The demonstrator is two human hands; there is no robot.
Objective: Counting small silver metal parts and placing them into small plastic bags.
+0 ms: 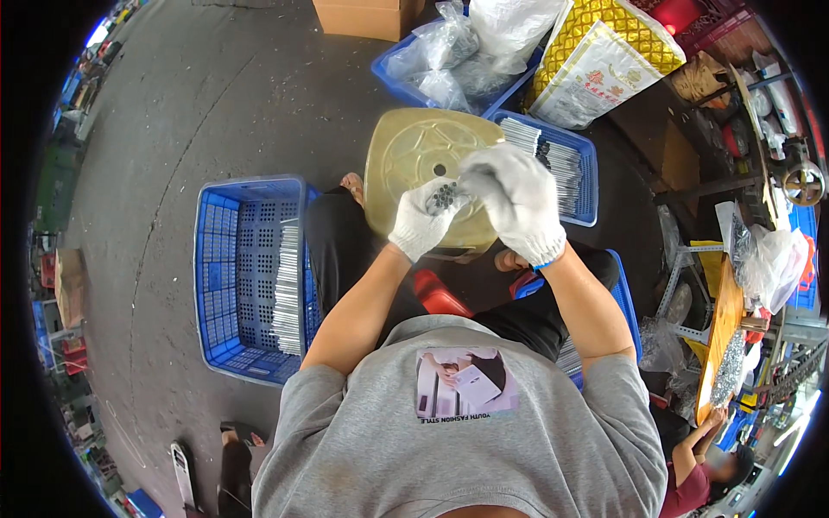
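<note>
The left hand (423, 221) is curled around a cluster of parts (444, 198) above the stool (399, 160); a snug grip should steady them. Whether the blurred right hand (511, 192), beside them, pinches anything, I cannot tell.

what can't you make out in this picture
All in the head view:
Gloved right hand: motion blur and its own bulk hide whether it holds anything.
Bundled small pieces: the gloved left hand covers their lengths; their ends are too small to count surely.
Blue basket at right: the right forearm covers part.
Cardboard box: cut off by the top edge.
</note>
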